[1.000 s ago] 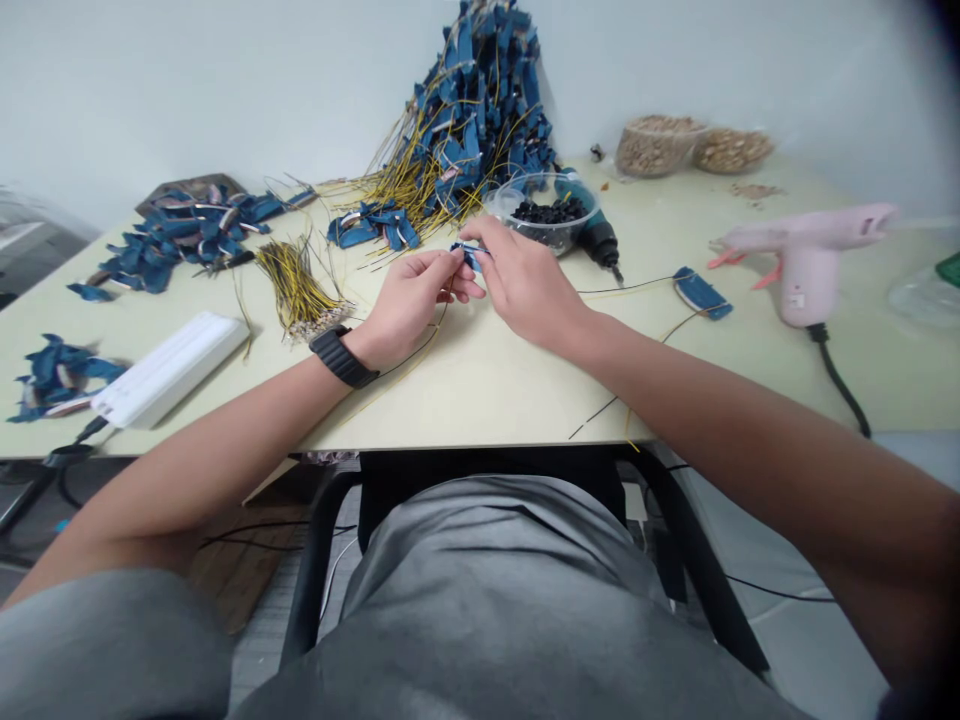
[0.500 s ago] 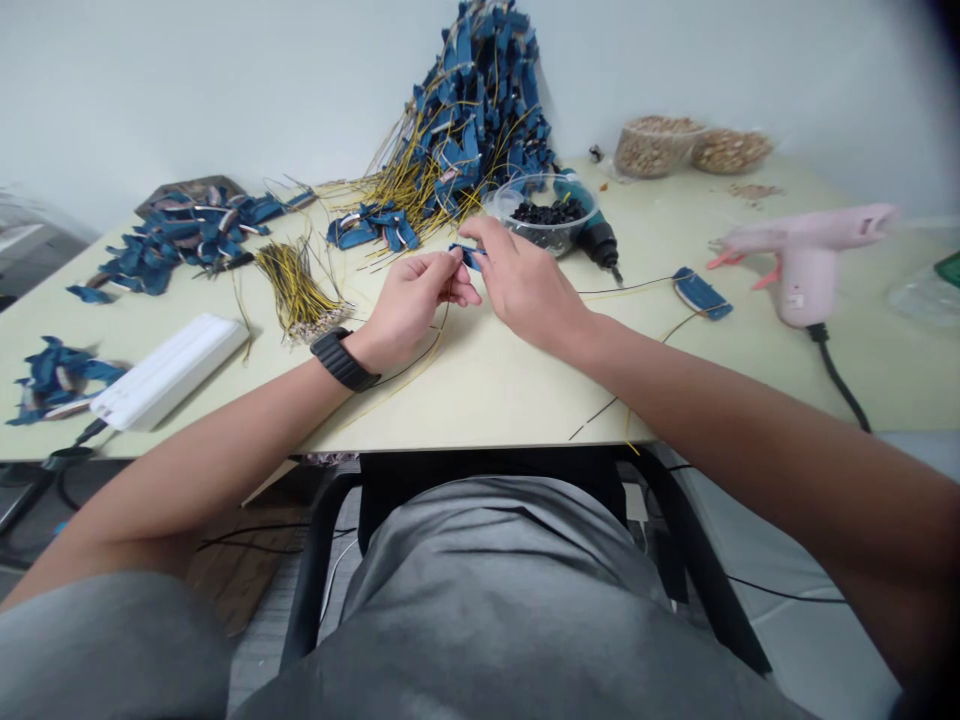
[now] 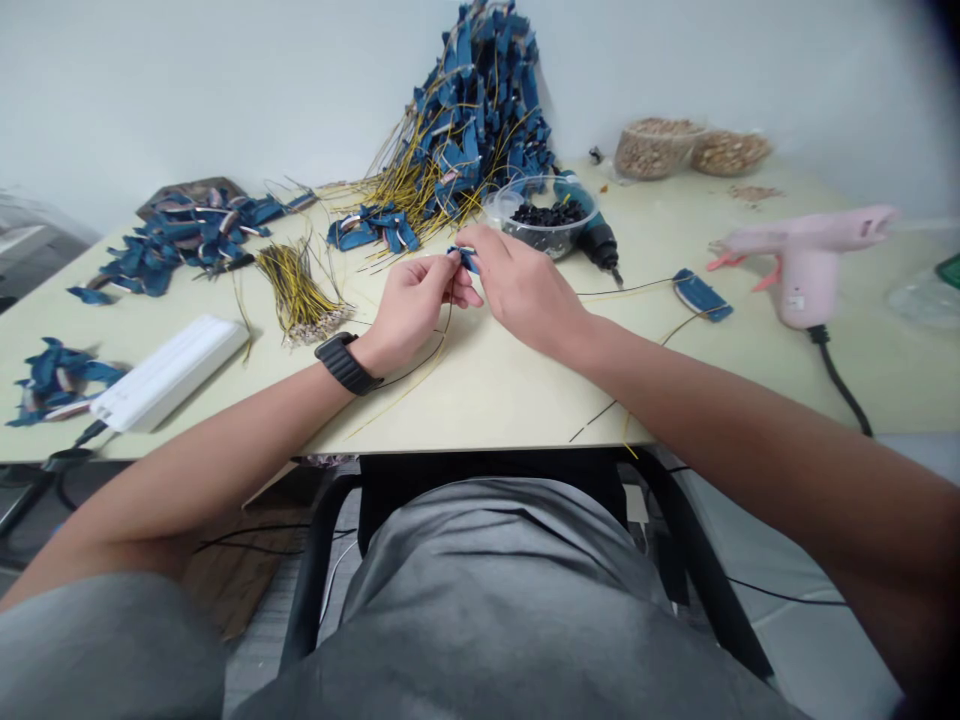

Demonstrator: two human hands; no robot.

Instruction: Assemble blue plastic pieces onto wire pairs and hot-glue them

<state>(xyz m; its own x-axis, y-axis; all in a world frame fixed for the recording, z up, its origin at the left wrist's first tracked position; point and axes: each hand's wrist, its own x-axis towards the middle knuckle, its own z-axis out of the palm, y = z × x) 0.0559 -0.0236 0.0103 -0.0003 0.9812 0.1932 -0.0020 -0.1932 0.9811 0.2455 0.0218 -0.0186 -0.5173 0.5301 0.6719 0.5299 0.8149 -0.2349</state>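
Note:
Over the middle of the table, my left hand (image 3: 420, 297) and my right hand (image 3: 521, 285) meet at a small blue fabric piece (image 3: 466, 259). Both hands are closed on it, thumb and fingers pinching, and much of the piece is hidden by the fingers. A thin yellow wire (image 3: 420, 376) and a black wire trail down from under my left hand. Another blue fabric piece (image 3: 702, 294) with a black and a yellow wire lies to the right, its wires passing beneath my right forearm.
A tall heap of blue wired pieces (image 3: 480, 110) stands at the back. Nearby are a tub of black parts (image 3: 551, 225), a power drill (image 3: 596, 235), a pink hot glue gun (image 3: 806, 250), a wire bundle (image 3: 296, 290), a white box (image 3: 180, 370) and a pile of blue pieces (image 3: 172, 230).
Both hands stay in nearly the same place. The blue piece has tilted slightly between the fingers, and the right fingers have closed in a little over it.

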